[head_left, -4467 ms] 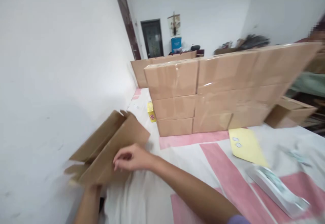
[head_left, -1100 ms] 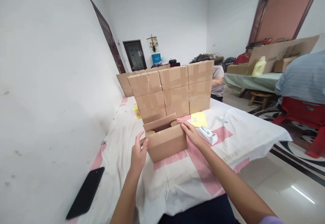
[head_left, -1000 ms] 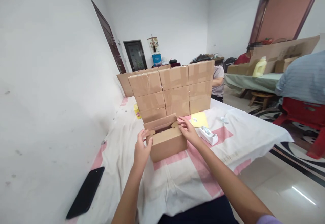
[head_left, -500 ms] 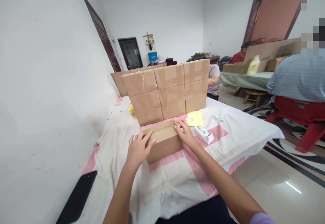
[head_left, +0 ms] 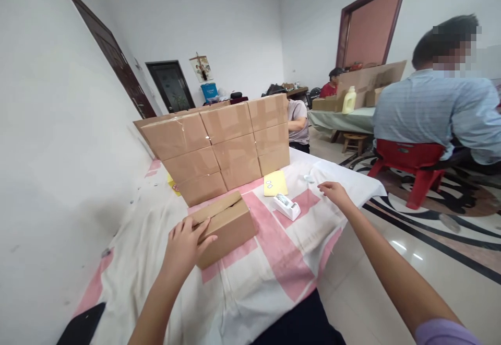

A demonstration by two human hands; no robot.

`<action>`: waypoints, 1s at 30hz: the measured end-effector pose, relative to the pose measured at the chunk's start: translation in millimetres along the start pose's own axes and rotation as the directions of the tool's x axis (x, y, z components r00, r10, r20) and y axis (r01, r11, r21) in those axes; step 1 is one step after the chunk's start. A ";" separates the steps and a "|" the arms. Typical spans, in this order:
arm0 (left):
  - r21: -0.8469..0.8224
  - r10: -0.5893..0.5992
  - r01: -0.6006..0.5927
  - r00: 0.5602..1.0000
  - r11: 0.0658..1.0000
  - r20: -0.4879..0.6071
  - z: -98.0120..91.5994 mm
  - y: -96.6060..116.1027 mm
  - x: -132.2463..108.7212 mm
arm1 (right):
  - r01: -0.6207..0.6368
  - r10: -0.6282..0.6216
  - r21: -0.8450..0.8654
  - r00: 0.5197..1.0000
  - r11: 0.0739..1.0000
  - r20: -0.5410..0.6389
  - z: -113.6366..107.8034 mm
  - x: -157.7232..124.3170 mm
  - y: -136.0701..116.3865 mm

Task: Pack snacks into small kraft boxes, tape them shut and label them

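A brown cardboard box (head_left: pixel 230 230) lies on the cloth-covered table, its top flaps folded inward with a dark narrow gap between them. My left hand (head_left: pixel 188 240) rests on its left end, fingers spread over the top edge. Out to the right, over the cloth, my right hand (head_left: pixel 333 193) hangs in the air with its fingers bent and close together; whether anything is between them is too small to tell. Between the box and my right hand sits a white tape dispenser (head_left: pixel 287 207), with a yellow sheet (head_left: pixel 275 183) just behind it.
Behind the box stands a wall of stacked taped cartons (head_left: pixel 235 152). A dark phone (head_left: pixel 82 326) lies at the lower left. A small crumpled item (head_left: pixel 309 178) is near my right hand. Seated people are beyond, one on a red chair (head_left: pixel 410 157).
My right hand has left the box and moved right, past the tape dispenser. My left hand stays on the box. The view has turned to the right, and the flaps' gap now shows.
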State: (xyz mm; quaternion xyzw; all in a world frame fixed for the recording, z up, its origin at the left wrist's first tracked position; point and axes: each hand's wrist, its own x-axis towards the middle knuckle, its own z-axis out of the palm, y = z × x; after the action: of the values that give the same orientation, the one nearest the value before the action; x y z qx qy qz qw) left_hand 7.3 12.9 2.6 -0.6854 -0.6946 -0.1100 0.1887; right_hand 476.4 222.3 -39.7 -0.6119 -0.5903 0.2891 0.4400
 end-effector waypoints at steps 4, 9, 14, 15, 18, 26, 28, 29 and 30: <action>-0.043 0.013 -0.011 0.998 0.999 0.056 -6.3 2.2 6.1 | 0.028 -0.031 0.020 0.981 0.999 0.189 26.2 -8.7 -8.2; -0.105 0.002 0.013 0.991 0.994 0.137 -15.3 5.1 15.7 | -0.019 0.032 -0.038 0.927 0.999 0.375 68.2 -20.8 -27.9; -0.169 0.011 0.010 0.993 0.986 0.120 -18.2 4.8 14.6 | -0.165 0.247 -0.205 0.836 0.965 0.489 80.5 -10.0 -44.4; -0.177 0.015 0.005 0.994 0.984 0.111 -17.9 4.7 13.6 | -0.187 0.289 -0.241 0.808 0.952 0.513 80.8 -6.6 -47.1; -0.195 -0.010 0.028 0.996 0.980 0.090 -14.8 5.1 9.8 | -0.228 0.395 -0.345 0.723 0.911 0.567 80.8 3.2 -53.7; -0.166 -0.011 0.005 0.999 0.986 -0.038 0.2 4.5 -0.8 | -0.257 0.523 -0.484 0.640 0.836 0.563 79.4 11.4 -68.3; -0.152 -0.013 0.008 0.999 0.988 -0.033 0.4 4.7 -1.9 | -0.276 0.535 -0.481 0.627 0.832 0.566 79.2 9.0 -70.7; -0.143 -0.014 0.010 1.000 0.990 -0.026 0.1 5.0 -2.2 | -0.288 0.542 -0.479 0.622 0.830 0.565 79.2 7.6 -71.6; -0.136 -0.017 0.014 1.000 0.991 -0.021 -0.3 5.3 -2.5 | -0.301 0.549 -0.475 0.617 0.827 0.564 79.5 6.2 -72.5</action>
State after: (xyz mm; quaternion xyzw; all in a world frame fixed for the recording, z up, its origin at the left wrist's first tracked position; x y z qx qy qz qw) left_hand 12.6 10.8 1.3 -0.6899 -0.6888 -0.1659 0.1485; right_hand 373.9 238.0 -10.3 -0.6511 -0.5840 0.4848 -0.0006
